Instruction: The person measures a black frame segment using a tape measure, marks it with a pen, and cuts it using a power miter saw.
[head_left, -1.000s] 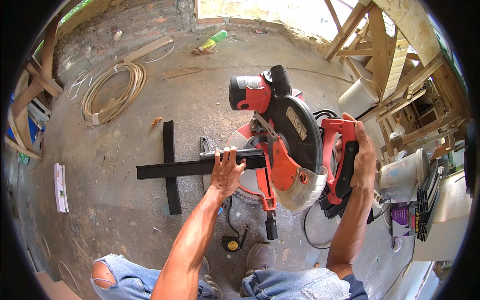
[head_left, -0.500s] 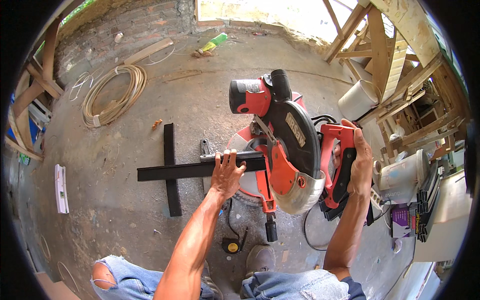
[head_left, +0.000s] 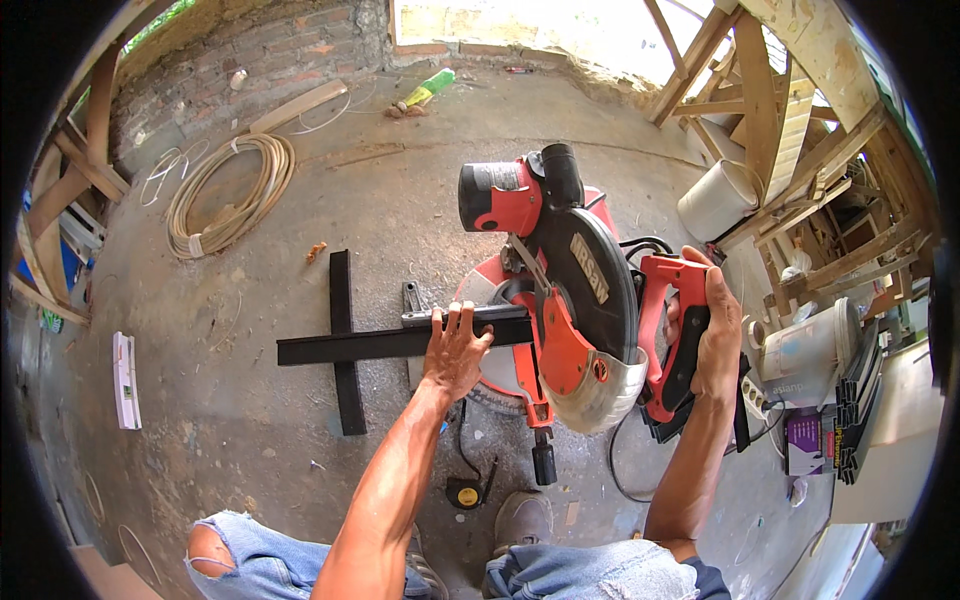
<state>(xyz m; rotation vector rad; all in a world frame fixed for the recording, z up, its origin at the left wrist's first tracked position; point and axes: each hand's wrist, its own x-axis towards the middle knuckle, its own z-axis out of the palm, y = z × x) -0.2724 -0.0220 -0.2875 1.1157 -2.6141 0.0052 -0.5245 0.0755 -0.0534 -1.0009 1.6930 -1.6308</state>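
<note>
Left hand (head_left: pixel 457 352) laid over black bar (head_left: pixel 370 345), fingertips at saw fence (head_left: pixel 507 313); can't tell if it grips. Right hand (head_left: pixel 716 340) wrapped round red-black saw handle (head_left: pixel 682 358). Bar runs out to 9 o'clock across second bar (head_left: pixel 349 395); saw-side end hidden. From the saw (head_left: pixel 568 345): white bucket (head_left: pixel 718 200) at 2, printed bucket (head_left: pixel 808 345) at 3, contents unclear; lettered purple box (head_left: pixel 803 443) at 4. Blade guard (head_left: pixel 588 268) lettered too.
</note>
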